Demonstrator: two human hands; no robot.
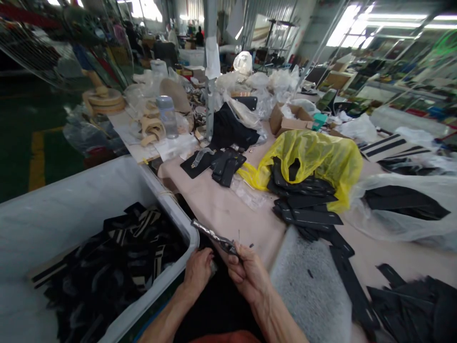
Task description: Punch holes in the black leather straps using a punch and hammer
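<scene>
Low in the middle, my right hand [246,274] is closed around a slim metal hand tool [214,236], silver at its far end and dark near the fingers. Its exact kind is unclear. A thin pin-like piece stands up beside my fingertips. My left hand [198,269] is beside the bin's corner, fingers curled; something pale shows at its fingertips, too hidden to name. To the left is a big white plastic bin [78,186] with a heap of black and striped pieces [117,267]. Right of my hands, a grey speckled pad [310,286] lies on the table.
Black strips [307,214] spill from a yellow plastic bag [321,157] on the pinkish table [200,190]. Black pieces [414,305] lie at the right. Further back stand a bottle [167,116], a cardboard box [291,118] and a metal post [210,95]. A large fan [67,43] is upper left.
</scene>
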